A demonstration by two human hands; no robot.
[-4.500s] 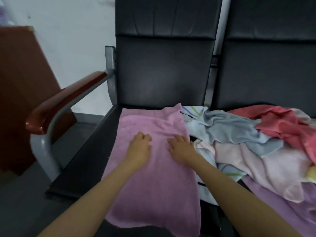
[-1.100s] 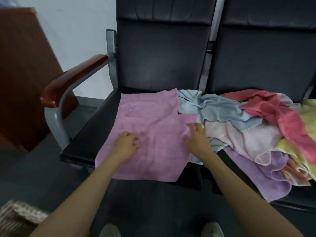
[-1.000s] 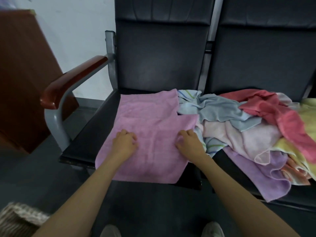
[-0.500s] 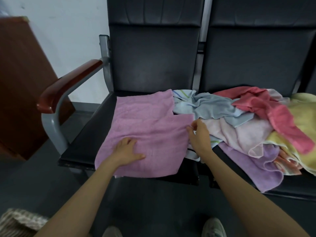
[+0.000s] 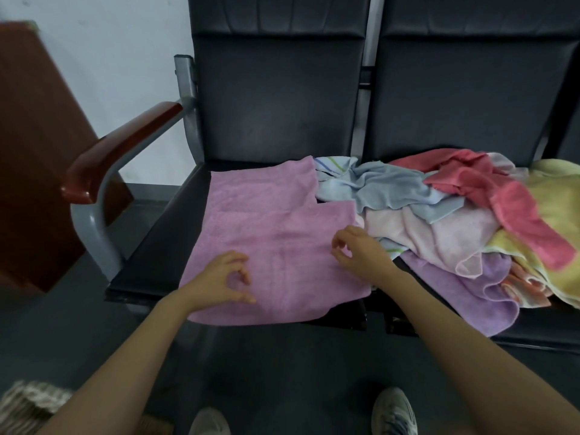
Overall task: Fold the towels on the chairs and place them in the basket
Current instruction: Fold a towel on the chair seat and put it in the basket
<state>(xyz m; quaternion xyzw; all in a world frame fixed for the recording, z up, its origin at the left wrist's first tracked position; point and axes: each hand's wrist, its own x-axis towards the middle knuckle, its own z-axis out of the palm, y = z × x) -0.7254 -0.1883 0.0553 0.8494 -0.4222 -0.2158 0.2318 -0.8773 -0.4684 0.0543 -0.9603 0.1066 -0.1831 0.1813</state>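
One towel in work: the pink towel (image 5: 276, 243) lies flat on the seat (image 5: 163, 240) of the left chair. It is doubled over, and a strip of the lower layer shows at the back.
Long axis: it runs front to back, from the seat's front lip toward the backrest, leaning slightly right. The near edge droops just over the lip.
Why flat: I judge the bare seat serves as my folding surface, and the next fold would likely go across.
Left hand: my left hand (image 5: 219, 277) hovers over the towel's near-left part with fingers loosely curled and thumb out. It grips nothing that I can see.
Right hand: my right hand (image 5: 361, 252) is over the towel's right edge with fingers loosely bent. It also looks empty.
Pile: the pile of towels (image 5: 439, 221) sits unfolded on the right chair, in blue, red, pale pink, yellow and purple. It touches the pink towel's right side, likely kept close for the next pick.
Basket: the woven basket (image 5: 28, 406) is on the floor at my lower left, well apart from the towel and only partly in view.
Around: a wooden armrest (image 5: 119, 149) stands left of the seat, and my shoes (image 5: 394, 412) are below.
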